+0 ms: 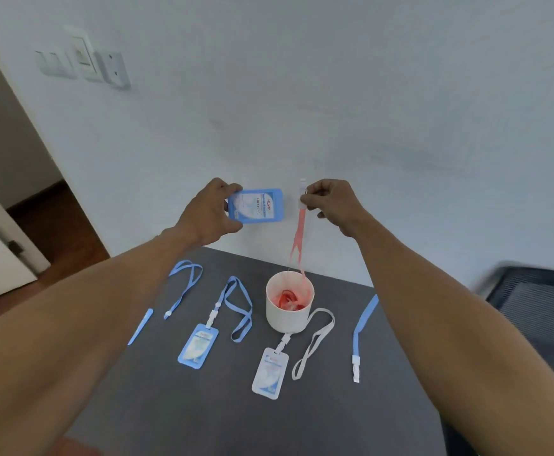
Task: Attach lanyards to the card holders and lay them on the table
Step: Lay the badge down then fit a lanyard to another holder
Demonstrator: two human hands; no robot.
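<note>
My left hand (208, 212) grips a blue card holder (259, 206) by its left end, raised in front of the wall. My right hand (330, 200) pinches the white clip of a red lanyard (299, 238), a short gap to the right of the holder. The red strap hangs down into a white cup (289, 319) on the dark table (229, 419). On the table lie a blue holder with a blue lanyard attached (198, 345) and a white holder with a white lanyard attached (270, 373).
Loose blue lanyards lie at the left (183, 284), at the left table edge (141, 327) and at the right (363, 327). A black mesh chair (539, 311) stands at the right. Wall switches (84, 60) and a doorway are at the left.
</note>
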